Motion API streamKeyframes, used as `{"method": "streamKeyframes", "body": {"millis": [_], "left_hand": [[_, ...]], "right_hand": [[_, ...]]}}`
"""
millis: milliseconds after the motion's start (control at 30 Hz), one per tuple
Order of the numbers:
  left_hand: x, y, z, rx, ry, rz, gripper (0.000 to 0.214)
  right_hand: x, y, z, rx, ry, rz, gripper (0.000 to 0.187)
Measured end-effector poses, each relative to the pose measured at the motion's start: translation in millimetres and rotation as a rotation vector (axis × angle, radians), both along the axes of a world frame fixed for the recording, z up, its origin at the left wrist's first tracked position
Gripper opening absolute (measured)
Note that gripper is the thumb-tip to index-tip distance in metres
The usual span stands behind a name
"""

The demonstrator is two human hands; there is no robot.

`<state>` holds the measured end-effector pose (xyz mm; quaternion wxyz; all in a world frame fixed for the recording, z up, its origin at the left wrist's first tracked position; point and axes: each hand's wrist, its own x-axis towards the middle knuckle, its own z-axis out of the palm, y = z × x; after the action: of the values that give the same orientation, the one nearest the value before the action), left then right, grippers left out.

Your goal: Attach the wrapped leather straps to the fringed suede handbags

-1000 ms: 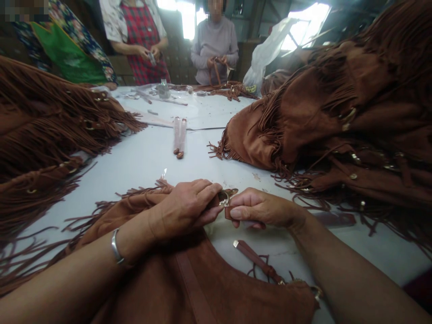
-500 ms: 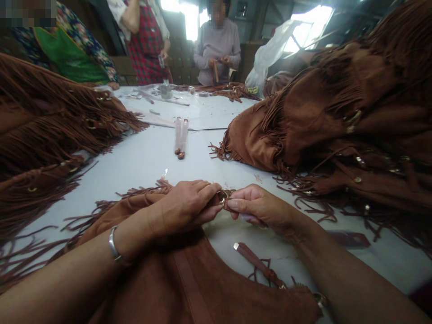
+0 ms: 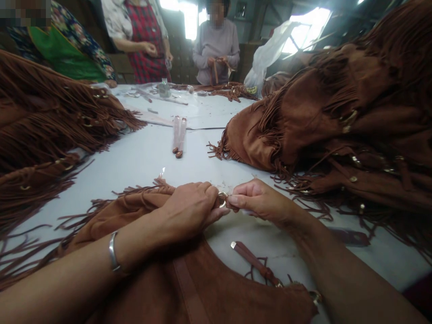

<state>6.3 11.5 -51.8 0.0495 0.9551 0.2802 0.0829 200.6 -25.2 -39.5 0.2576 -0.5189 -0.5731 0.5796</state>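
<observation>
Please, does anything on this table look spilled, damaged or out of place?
Small, irregular brownish flecks lie scattered on the white tabletop just beyond the round gold-coloured metal ring, like stray debris. Nothing looks clearly spilled or damaged.

Free lane on tabletop (image 3: 202, 164) btwn L pile (image 3: 57, 108) & R pile (image 3: 313, 117), wrapped strips (image 3: 182, 135) midway, fringed pc (image 3: 222, 288) nearest.

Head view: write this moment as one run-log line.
left hand: at metal ring, grip hidden | right hand: pinching brown tab at same ring | fringed brown piece: on white table
</observation>
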Motion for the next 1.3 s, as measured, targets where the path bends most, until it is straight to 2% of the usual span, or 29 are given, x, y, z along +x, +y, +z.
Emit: {"method": "streamKeyframes", "body": {"millis": [133,267,500,567,667,733,867,1000,1167,1233,1300], "left_hand": [[2,2,0.5,0.068,0.088,-0.051,0.032],[0,2,1.3,0.037,0.125,-0.165,0.026],[-1,-10,3.6,-0.002,0.135,-0.345,0.019],[1,-12,1.7,0.025,0.125,-0.285,0.022],[4,-10,-3.2,0.086,0.111,-0.096,0.027],[6,-8,-5.4,0.099,0.120,-0.036,0.027],[6,-6,-3.6,0.029,0.127,-0.099,0.019],[4,-7,-0.6,-0.050,0.137,-0.208,0.014],[1,-9,-1.3,-0.075,0.136,-0.331,0.014],[1,-10,-1.4,-0.071,0.131,-0.318,0.020],[1,-10,-1.7,-0.040,0.127,-0.219,0.032]], "right_hand": [[-5,-2,2.1,0.045,-0.009,-0.026,0.030],[-4,-2,-2.1,-0.054,0.022,0.018,0.029],[8,5,-19.6,-0.114,0.138,0.318,0.030],[9,6,-17.8,-0.102,0.112,0.309,0.031],[7,4,-7.4,-0.047,0.030,0.195,0.031],[4,1,0.5,0.000,-0.028,0.131,0.031],[-1,-3,3.6,0.014,-0.011,0.092,0.031],[4,1,-13.8,-0.143,0.131,0.145,0.029],[5,10,-28.7,-0.240,0.286,0.256,0.023],[5,11,-26.8,-0.234,0.286,0.268,0.023],[7,11,-22.5,-0.208,0.226,0.246,0.026]]}}
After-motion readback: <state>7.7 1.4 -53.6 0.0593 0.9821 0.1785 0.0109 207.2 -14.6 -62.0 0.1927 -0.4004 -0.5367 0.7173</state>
